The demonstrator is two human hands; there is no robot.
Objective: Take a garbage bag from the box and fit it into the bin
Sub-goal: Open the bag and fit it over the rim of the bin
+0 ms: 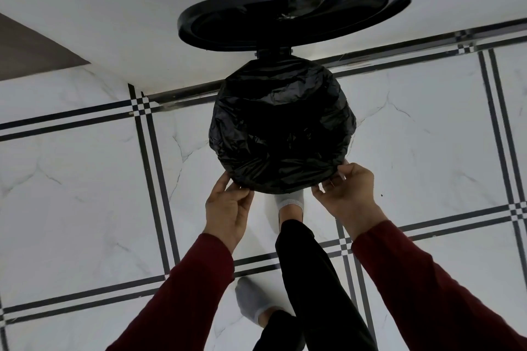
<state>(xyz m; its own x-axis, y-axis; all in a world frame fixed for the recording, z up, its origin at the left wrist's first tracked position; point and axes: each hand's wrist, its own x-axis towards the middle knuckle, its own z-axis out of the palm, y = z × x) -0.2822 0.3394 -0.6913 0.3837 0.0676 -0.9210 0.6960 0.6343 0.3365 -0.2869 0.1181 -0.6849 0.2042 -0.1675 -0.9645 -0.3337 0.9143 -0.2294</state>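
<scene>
A black garbage bag [282, 128] lines the round bin, its edge folded over the rim all the way round and hiding the bin body. The bin's black lid [293, 8] stands raised behind it, against the white wall. My left hand [228, 208] pinches the bag's edge at the rim's near left. My right hand [348, 191] pinches the edge at the near right. The box of bags is out of view.
The bin stands on white marble-look floor tiles [85, 179] with black stripe borders, close to the wall [114, 8]. My socked foot [291, 202] presses at the bin's base, and the other foot [253, 299] is nearer me.
</scene>
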